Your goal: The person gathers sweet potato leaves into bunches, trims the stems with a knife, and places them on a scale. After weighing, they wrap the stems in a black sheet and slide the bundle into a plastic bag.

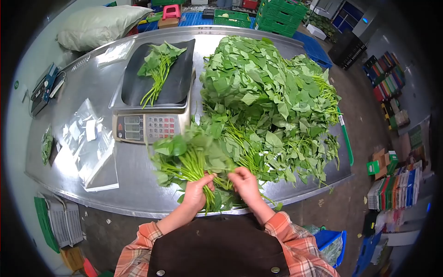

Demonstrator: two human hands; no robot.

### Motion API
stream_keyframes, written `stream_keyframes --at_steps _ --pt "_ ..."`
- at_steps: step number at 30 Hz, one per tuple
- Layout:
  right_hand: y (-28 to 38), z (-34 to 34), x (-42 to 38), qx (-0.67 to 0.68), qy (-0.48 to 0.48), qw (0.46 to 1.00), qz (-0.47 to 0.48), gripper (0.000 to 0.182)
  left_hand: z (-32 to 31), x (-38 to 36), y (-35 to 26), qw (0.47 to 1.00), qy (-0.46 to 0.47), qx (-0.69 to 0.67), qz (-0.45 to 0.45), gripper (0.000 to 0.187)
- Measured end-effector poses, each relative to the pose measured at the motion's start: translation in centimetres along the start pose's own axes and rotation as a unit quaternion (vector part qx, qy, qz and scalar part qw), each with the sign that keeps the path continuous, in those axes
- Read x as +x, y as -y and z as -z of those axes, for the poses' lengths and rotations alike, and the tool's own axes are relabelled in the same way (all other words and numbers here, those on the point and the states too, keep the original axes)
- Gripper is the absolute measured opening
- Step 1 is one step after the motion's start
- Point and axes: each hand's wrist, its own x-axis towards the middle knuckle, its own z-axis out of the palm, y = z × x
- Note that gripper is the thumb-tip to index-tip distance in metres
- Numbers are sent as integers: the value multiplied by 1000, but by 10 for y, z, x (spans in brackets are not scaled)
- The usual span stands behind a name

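My left hand [195, 193] is closed around the stems of a bunch of leafy greens [191, 166], its leaves fanning away from me, slightly blurred. Just to the right, my right hand [247, 185] has its fingertips pinched on a leafy green stem beside the bunch. A large heap of the same leafy greens [258, 83] covers the right part of the metal table [138, 184]. Beyond my left hand stands a digital scale [152, 127] with a black tray [177, 76]. A smaller bunch of greens [159, 69] lies on that tray.
Clear plastic bags [94, 152] lie left of the scale, with a small packed bag of greens [47, 145] near the left edge. A big white sack [99, 27] and green crates [279, 18] stand behind the table. A blue bin [334, 247] is at the lower right.
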Motion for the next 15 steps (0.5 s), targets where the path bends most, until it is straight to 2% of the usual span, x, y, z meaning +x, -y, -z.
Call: stream_keyframes --at_steps 2,3,4,5,6,8,9,10,12,15 --pt "0 12 2 182 -90 978 42 6 7 1 -7 996 -27 -78 17 27" --pt "-2 26 4 289 -113 950 35 6 15 4 -12 994 -30 -100 19 28" --pt "-5 42 9 368 -132 917 72 12 21 5 -16 992 -33 -123 22 29" --pt "-4 60 16 533 -144 833 45 19 25 5 -21 993 -21 -110 27 30" --pt "22 63 8 581 -142 800 42 27 25 2 -22 994 -13 -102 38 31" --pt "25 60 -1 534 70 842 26 35 20 -2 -26 995 7 -84 60 33" --pt "18 52 -5 333 86 939 -8 38 11 -6 -27 995 13 -67 72 29" --pt "13 36 -8 116 96 988 -43 41 7 -6 -23 996 31 -39 76 27" --pt "14 1 -11 87 114 990 -14 35 3 -12 -14 994 65 19 84 23" --pt "8 -19 -2 156 184 970 -38 22 3 -18 -7 991 83 76 71 21"
